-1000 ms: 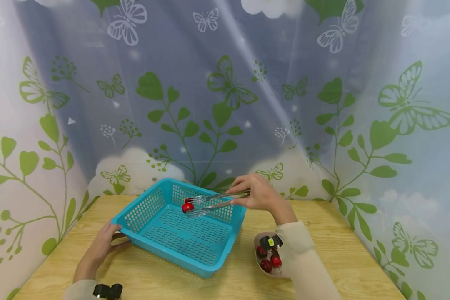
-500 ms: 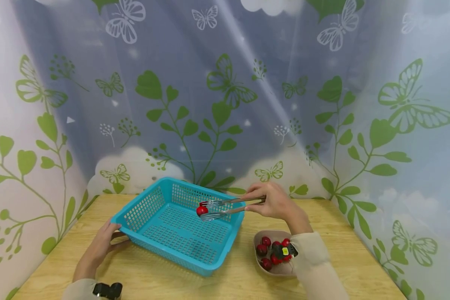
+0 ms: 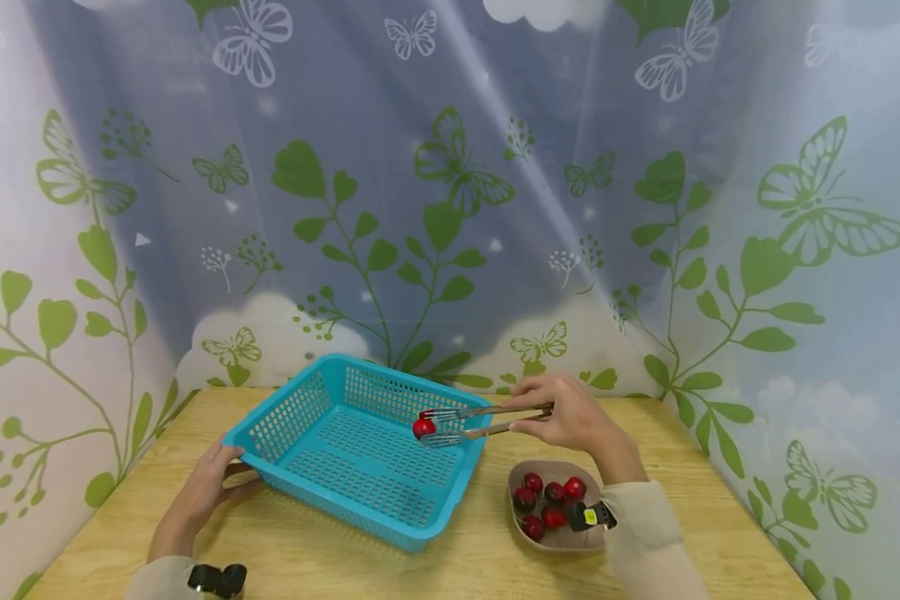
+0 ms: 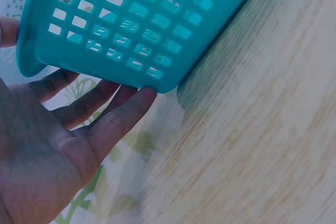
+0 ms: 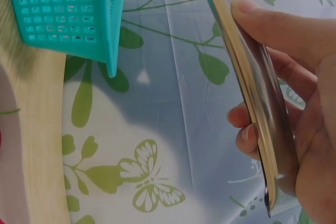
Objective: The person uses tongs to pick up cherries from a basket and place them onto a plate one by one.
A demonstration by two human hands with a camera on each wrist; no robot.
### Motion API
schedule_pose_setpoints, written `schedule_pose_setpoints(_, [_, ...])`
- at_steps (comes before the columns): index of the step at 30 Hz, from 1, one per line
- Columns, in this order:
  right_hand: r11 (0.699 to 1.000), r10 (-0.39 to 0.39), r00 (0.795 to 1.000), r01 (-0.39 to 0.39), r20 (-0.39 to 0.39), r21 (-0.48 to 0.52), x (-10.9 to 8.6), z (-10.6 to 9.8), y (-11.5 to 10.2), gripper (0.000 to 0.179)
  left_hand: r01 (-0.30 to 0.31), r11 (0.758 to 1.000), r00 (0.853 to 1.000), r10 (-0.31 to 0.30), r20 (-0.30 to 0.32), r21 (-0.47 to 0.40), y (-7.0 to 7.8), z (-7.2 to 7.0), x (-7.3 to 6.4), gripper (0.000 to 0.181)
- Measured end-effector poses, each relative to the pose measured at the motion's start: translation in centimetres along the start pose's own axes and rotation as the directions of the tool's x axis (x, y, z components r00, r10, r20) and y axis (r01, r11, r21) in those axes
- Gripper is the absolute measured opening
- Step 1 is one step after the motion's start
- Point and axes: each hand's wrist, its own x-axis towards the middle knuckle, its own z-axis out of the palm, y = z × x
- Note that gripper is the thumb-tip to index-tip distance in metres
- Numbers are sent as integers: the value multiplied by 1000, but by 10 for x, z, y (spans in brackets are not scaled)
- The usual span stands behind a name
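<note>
My left hand (image 3: 197, 497) holds the near-left corner of a blue perforated plastic basket (image 3: 330, 500). In the left wrist view the thumb lies at its rim and the fingers (image 4: 123, 119) touch the outer side. My right hand (image 3: 570, 418) grips metal tongs (image 3: 506, 409) between thumb and fingers. A red cherry (image 3: 423, 428) sits between the tong tips, above the right part of the basket. The right wrist view shows the tong handle (image 5: 265, 114) along the palm, with the tips out of view.
To the right of the basket, below my right wrist, a pinkish-beige bowl (image 3: 562, 548) holds several dark red cherries (image 3: 532, 527). Both stand on a light wooden table (image 3: 292, 560). Behind it hangs a curtain (image 3: 555, 283) printed with leaves and butterflies.
My right hand has moved right and slightly down, carrying the tongs and cherry from the middle of the basket towards its right side. More of the bowl shows. My left hand and the basket stay put.
</note>
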Motion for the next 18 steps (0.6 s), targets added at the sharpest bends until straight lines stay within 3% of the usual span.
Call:
schedule_pose_setpoints(5, [999, 42, 999, -42, -3, 13, -7, -2, 0, 25, 11, 1000, 1000, -11, -4, 2, 0, 0, 1, 58])
schedule_pose_setpoints(18, [999, 15, 1000, -16, -26, -29, -32, -10, 10, 26, -5, 1000, 1000, 5, 0, 3, 1, 0, 0, 57])
